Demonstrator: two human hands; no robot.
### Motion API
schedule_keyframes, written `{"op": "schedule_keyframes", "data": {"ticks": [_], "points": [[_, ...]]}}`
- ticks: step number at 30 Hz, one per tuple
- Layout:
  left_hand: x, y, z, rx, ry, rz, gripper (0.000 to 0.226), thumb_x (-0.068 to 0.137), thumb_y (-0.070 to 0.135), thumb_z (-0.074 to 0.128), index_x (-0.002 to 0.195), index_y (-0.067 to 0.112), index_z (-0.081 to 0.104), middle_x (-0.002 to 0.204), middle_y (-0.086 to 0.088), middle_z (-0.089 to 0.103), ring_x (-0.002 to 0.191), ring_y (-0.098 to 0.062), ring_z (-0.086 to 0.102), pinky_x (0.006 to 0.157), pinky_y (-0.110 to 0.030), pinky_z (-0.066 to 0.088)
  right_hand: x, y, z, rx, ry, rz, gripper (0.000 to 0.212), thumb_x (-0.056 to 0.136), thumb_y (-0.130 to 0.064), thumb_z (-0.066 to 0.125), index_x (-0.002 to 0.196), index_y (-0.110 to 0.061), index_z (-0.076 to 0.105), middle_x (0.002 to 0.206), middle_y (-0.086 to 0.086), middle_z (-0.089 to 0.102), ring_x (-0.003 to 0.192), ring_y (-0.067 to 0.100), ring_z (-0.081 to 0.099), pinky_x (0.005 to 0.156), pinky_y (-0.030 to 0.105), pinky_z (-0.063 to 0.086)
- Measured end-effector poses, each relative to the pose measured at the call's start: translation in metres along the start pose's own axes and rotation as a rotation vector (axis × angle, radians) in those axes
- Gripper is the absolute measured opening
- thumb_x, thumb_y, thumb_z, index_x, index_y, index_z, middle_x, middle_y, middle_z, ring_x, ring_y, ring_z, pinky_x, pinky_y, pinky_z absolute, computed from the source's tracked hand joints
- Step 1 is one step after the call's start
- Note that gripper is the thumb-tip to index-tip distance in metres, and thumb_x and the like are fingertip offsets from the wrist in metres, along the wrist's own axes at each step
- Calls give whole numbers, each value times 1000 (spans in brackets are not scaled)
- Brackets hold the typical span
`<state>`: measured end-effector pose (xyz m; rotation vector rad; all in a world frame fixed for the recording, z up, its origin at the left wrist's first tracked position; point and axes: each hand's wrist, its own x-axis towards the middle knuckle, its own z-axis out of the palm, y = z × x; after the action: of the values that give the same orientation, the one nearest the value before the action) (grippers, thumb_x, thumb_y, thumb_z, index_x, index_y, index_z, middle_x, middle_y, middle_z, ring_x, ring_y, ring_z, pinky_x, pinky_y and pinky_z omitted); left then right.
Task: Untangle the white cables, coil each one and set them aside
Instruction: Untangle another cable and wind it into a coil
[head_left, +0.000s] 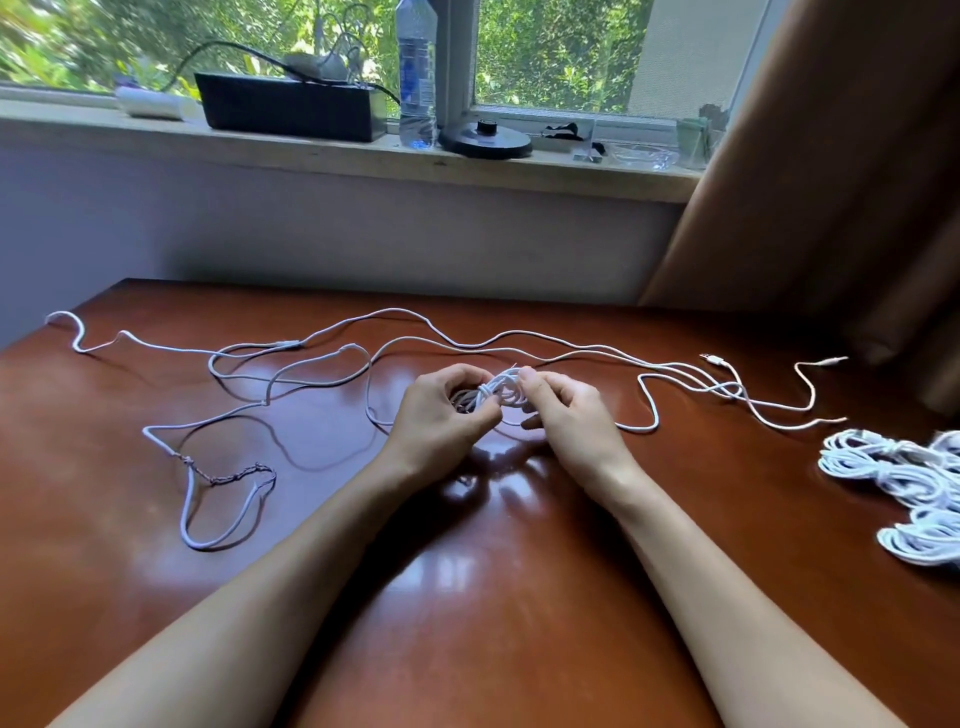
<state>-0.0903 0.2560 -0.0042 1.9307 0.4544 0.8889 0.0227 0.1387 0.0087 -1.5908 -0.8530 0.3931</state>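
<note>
White finished bundles (893, 467) lie heaped at the right edge of the surface (467, 597), each a tight oval hank bound round its middle, so I judge a good share of the work done. What is left looks like several loose cables (208, 546), thin, round and limp. They sprawl in long waves across the far half of the surface from the left corner to the right, cross one another near the plugs (714, 358), and carry a twisted, knotted stretch (223, 478) on the left loop. In the middle, a small coil (498, 392) is in the making: the left hand (441, 410) curls its fingers round the gathered loops, while the right hand (571, 415) pinches a strand at the coil's far side between thumb and forefinger. This coil seems close to tying off, though I cannot tell how much tail it has left. The surface is glossy reddish-brown wood mirroring the window light, and I judge the smooth cable sheath would slide easily on it.
</note>
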Motion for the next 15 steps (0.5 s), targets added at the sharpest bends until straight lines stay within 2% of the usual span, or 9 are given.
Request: {"op": "schedule_keyframes", "data": {"ticks": [5, 9, 12, 15], "points": [[-4, 1, 3, 67, -42, 94, 16, 77, 13, 70, 93, 14, 71, 82, 2, 73, 72, -3, 63, 72, -23, 53, 3, 1, -5, 66, 17, 23, 25, 102, -27, 59, 95, -10, 77, 88, 6, 77, 79, 8, 65, 75, 26, 52], [-5, 2, 3, 120, -55, 119, 23, 73, 20, 67, 95, 14, 71, 84, 3, 72, 76, -10, 67, 73, -26, 54, 5, 3, -9, 69, 0, 36, 14, 97, -17, 65, 91, -11, 77, 77, -5, 74, 71, 3, 63, 74, 19, 50], [-5, 2, 2, 144, -49, 122, 23, 72, 21, 66, 93, 13, 71, 83, 2, 72, 76, -13, 68, 72, -27, 55, 4, 2, -12, 13, 2, -27, 11, 95, -15, 69, 93, -10, 78, 79, -6, 75, 72, 1, 64, 73, 15, 49], [-5, 1, 2, 172, -61, 120, 23, 72, 23, 65, 92, 13, 71, 81, 2, 71, 74, -14, 67, 70, -31, 55, 2, 3, -14, -154, 50, -132, 9, 91, -19, 73, 93, -14, 80, 88, -6, 77, 82, 1, 69, 78, 14, 51]]}}
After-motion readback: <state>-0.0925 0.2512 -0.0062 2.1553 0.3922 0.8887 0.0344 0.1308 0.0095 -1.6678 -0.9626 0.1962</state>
